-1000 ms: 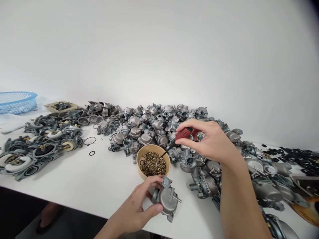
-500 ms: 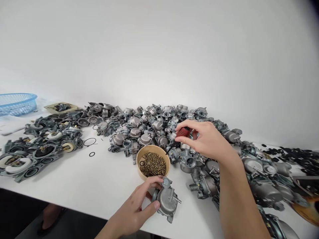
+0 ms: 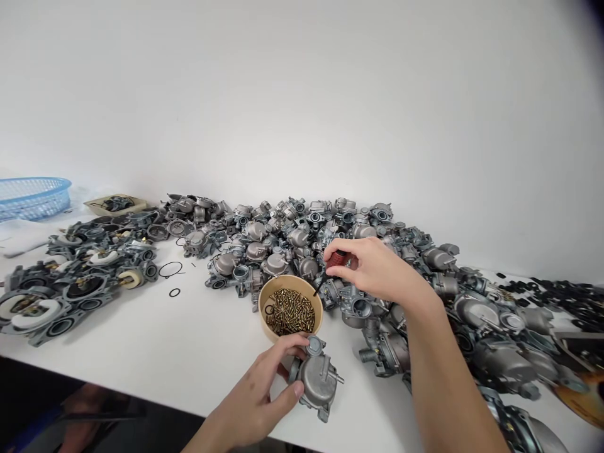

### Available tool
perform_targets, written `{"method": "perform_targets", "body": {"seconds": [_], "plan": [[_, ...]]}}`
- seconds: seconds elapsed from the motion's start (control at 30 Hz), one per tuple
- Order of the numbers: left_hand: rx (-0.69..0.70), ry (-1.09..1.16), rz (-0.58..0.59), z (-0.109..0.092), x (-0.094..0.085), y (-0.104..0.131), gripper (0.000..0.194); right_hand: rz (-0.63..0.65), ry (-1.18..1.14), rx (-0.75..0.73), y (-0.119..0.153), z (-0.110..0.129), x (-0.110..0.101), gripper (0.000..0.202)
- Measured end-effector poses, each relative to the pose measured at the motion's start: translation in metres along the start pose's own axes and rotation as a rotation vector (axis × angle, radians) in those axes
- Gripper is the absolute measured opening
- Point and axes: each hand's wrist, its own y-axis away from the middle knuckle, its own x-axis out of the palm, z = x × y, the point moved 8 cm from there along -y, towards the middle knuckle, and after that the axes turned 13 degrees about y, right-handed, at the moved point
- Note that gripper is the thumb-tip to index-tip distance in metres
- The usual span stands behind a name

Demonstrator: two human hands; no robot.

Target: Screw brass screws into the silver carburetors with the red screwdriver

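Near the table's front edge, my left hand [image 3: 257, 393] grips a grey metal carburetor [image 3: 318, 380], its rounded bowl facing up. My right hand [image 3: 372, 267] is closed around the red handle of a screwdriver [image 3: 336, 260], above the carburetor pile. The dark shaft slants down and left, its tip close to the rim of a round tan bowl [image 3: 263, 332]. Small brass screws [image 3: 291, 313] fill that bowl, along with a dark ring. The bowl stands just behind the carburetor in my left hand.
A heap of carburetors [image 3: 276, 263] spreads along the wall and down the right side. Opened carburetor bodies with white floats [image 3: 101, 257] lie at left. Beyond them are a blue basket [image 3: 35, 198] and loose rubber rings [image 3: 174, 292]. Black parts [image 3: 561, 296] cover the far right.
My right hand has moved left and slightly down with the screwdriver, toward the bowl of screws. My left hand and its carburetor stay almost still.
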Motion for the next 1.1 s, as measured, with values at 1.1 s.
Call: {"method": "perform_targets", "body": {"seconds": [1.1], "plan": [[0.157,-0.268,-0.021,0.038,0.008,-0.005,0.039,0.279,-0.02,-0.184,-0.004,0.03,0.047,0.01]]}}
